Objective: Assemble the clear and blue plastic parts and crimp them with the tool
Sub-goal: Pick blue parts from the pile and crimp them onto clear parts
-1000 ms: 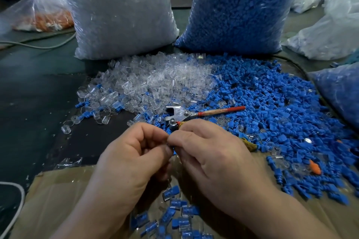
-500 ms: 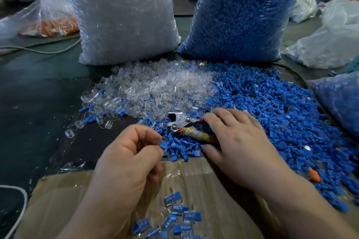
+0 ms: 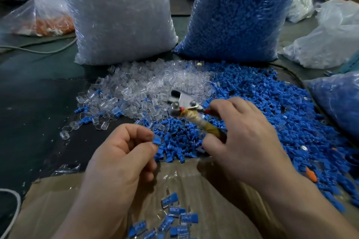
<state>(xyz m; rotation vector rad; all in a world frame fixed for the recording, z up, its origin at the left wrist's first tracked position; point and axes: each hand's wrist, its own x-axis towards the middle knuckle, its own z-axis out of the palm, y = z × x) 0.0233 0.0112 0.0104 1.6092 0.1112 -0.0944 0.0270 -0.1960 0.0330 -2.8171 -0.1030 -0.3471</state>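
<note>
- Blue part (image 3: pixel 156 139) sits pinched between thumb and forefinger of the left hand (image 3: pixel 120 161), over the near edge of the blue pile (image 3: pixel 272 114).
- Crimping tool (image 3: pixel 186 110) is gripped by the right hand (image 3: pixel 242 137), fingers curled round its taped handle, metal head toward the clear pile (image 3: pixel 143 85).
- Assembled clear-and-blue pieces (image 3: pixel 174 213) lie on the cardboard (image 3: pixel 48 209) between the wrists.
- 2 full bags stand behind: bag of clear parts (image 3: pixel 120 17) left, bag of blue parts (image 3: pixel 237 11) right.
</note>
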